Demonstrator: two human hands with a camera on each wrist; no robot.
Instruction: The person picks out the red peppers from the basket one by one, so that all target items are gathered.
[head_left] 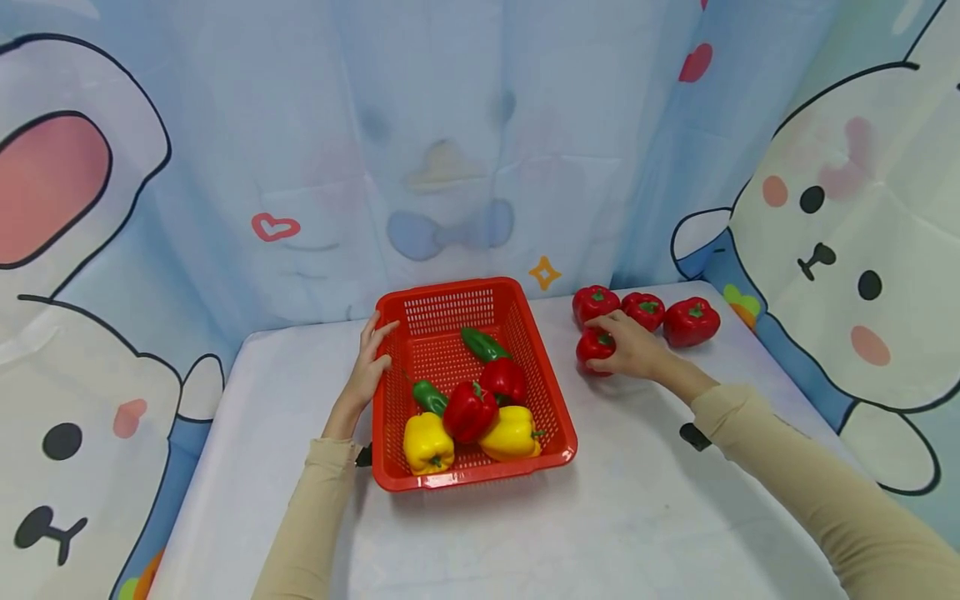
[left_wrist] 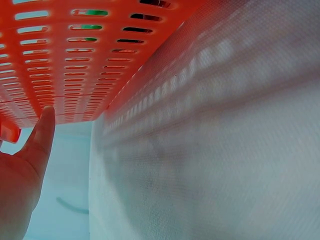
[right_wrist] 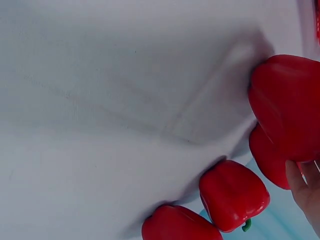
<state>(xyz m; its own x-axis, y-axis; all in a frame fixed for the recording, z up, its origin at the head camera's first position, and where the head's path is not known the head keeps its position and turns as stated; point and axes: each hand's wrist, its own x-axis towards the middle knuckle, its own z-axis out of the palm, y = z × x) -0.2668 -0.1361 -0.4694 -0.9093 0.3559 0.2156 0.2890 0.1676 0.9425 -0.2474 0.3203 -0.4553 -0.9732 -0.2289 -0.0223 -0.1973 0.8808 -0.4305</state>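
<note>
A red plastic basket (head_left: 474, 482) stands on the table with two yellow bell peppers (head_left: 428, 443), two red bell peppers (head_left: 470, 412) and two long green peppers (head_left: 483, 344) inside. My left hand (head_left: 365, 367) grips the basket's left side. Its fingers lie over the rim, and in the left wrist view the thumb (left_wrist: 44, 134) presses the slotted outer wall. To the right of the basket, my right hand (head_left: 632, 347) holds a red bell pepper (head_left: 592, 350) from above, fingers around it. In the right wrist view this pepper (right_wrist: 287, 105) hides part of another one behind it.
Three more red bell peppers (head_left: 692, 322) sit in a row behind the right hand, near the table's back edge. The table (head_left: 637, 517) has a white cover. A blue cartoon-printed curtain (head_left: 450, 108) hangs behind and along both sides.
</note>
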